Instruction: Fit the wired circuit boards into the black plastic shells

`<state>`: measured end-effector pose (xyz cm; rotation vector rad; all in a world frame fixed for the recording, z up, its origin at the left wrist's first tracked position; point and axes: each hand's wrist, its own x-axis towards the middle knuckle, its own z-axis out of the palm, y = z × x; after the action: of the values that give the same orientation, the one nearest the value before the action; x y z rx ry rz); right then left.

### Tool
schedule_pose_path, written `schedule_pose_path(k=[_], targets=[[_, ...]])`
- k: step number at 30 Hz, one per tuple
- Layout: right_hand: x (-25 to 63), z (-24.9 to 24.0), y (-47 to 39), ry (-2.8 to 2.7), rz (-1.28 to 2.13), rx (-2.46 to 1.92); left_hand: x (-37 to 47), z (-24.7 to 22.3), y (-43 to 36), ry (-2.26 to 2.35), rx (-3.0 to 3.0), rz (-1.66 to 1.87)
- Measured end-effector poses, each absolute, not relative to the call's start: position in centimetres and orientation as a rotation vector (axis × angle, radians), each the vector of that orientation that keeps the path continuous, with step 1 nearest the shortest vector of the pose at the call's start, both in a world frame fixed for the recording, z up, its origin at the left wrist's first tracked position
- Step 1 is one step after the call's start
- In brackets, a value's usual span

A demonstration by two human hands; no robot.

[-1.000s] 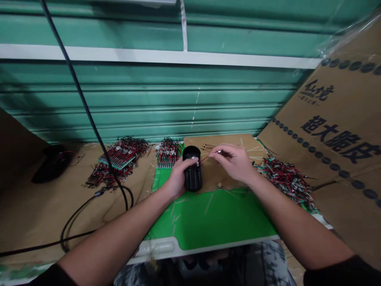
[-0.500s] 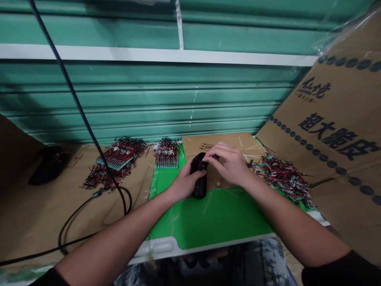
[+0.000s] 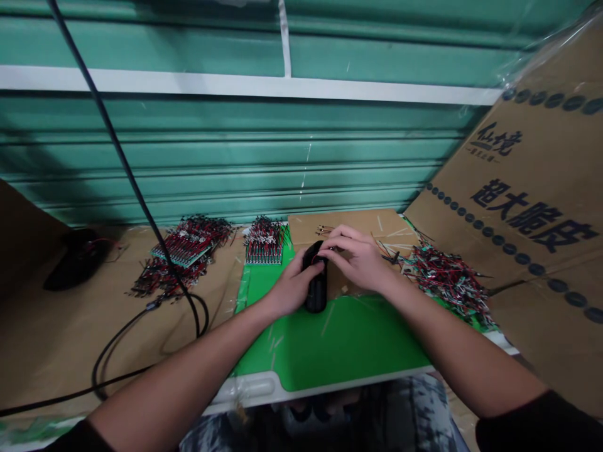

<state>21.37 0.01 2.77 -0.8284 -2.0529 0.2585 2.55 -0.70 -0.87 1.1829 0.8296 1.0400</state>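
Observation:
A black elongated device (image 3: 316,295) stands out against the green mat, near the middle of the view. My left hand (image 3: 296,284) is wrapped round its left side, with the thumb lying across its upper part. From the right, my right hand (image 3: 354,256) reaches over the top of the device. Its thumb and forefinger are pinched together there, at what seems to be a thin wire; the small part between the fingertips is too tiny to make out.
Wired circuit boards (image 3: 264,251) and a second heap (image 3: 181,254) lie at the back left. Loose red and black wires (image 3: 447,279) are piled right. A black cable (image 3: 117,150) crosses the left side. Another black device (image 3: 78,260) sits far left, a printed cardboard box (image 3: 532,207) right.
My right fingertips have shifted slightly left and down over the top of the black device. My left hand keeps its hold.

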Motion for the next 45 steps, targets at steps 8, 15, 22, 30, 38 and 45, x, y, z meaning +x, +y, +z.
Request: schedule_pose_path(k=[8, 15, 22, 30, 38, 45], targets=[[21.9, 3.3, -0.4, -2.138, 0.279, -0.867, 2.5, -1.0, -0.7, 0.867, 1.224, 1.042], [21.4, 2.8, -0.5, -2.092, 0.276, -0.861, 2.3, -1.0, -0.9, 0.824, 1.385, 1.013], [21.1, 2.9, -0.6, -2.058, 0.188, -0.843, 2.5, -1.3, -0.5, 0.830, 1.315, 1.006], [22.4, 2.7, 0.5, -2.209, 0.029, -0.867, 2.6, -1.4, -0.1, 0.880, 1.049, 1.039], [22.9, 3.3, 0.2, -2.323, 0.377, -0.829, 2.2, -0.4, 0.0, 0.912, 1.001, 1.062], [23.2, 2.0, 1.1, -2.347, 0.415, -0.841, 1.6, 1.0, 0.2, 0.969, 1.244, 0.991]])
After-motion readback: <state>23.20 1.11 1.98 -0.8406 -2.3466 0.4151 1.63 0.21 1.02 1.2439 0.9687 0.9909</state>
